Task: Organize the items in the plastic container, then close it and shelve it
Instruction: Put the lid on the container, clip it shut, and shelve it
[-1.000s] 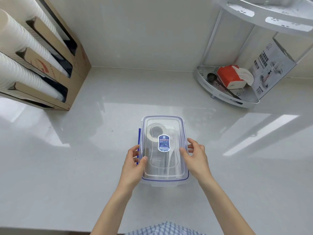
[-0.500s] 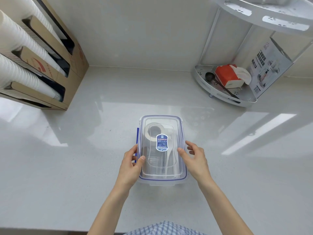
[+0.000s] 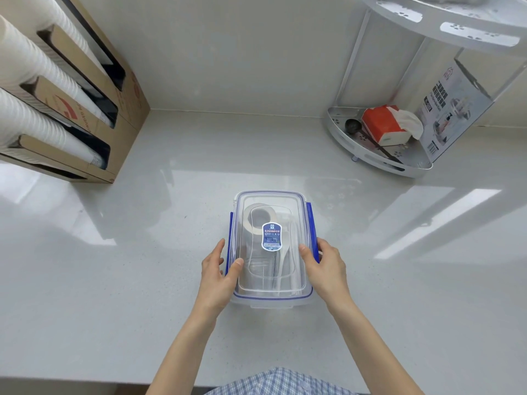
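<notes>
The plastic container [image 3: 271, 283], long axis running away, was gripped at its sides between left hand [image 3: 216, 277] and right hand [image 3: 328, 269].

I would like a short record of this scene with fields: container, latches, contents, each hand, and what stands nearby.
container: clear plastic container on the white counter, lid on
latches: blue; snapped or not, cannot tell
contents: blurred through the lid
left hand: grips the side, thumb on lid, fingers outside left latch
right hand: grips the side, thumb on lid, fingers outside right latch
back right: corner rack with red tissue box
</notes>
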Action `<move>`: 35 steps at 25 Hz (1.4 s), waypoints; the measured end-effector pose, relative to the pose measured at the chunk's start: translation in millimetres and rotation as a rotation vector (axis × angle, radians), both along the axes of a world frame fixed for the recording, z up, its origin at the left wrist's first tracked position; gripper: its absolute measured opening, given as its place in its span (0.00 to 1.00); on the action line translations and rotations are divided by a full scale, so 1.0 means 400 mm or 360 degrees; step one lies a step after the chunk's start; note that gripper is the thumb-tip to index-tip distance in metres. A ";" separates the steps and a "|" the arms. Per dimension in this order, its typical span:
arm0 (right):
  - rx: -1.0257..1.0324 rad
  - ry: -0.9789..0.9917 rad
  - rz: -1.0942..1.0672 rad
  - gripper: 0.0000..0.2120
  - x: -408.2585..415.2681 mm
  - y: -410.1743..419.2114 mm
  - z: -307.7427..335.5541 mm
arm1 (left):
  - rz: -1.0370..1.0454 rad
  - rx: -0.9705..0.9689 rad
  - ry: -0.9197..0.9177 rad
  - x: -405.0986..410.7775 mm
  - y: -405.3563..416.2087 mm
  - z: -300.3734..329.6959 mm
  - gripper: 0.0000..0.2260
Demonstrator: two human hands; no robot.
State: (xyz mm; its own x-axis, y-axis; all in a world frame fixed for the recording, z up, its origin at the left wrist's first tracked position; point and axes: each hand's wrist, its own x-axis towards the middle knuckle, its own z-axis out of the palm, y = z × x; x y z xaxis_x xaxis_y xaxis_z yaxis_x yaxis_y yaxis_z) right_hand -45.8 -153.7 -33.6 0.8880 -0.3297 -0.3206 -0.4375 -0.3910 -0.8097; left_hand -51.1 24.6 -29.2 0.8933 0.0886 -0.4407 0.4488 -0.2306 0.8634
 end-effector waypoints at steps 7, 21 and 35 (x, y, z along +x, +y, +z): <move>-0.0218 -0.0125 0.0013 0.13 0.000 0.007 -0.001 | 0.0019 -0.0124 0.0250 0.009 0.021 -0.012 0.35; -0.0123 -0.0148 0.0061 0.13 -0.003 -0.003 -0.004 | 0.0035 0.0113 -0.0026 -0.004 0.001 -0.015 0.20; 0.0145 -0.0003 0.0013 0.21 -0.011 -0.014 -0.003 | 0.0078 -0.0024 -0.0013 0.003 0.008 -0.015 0.19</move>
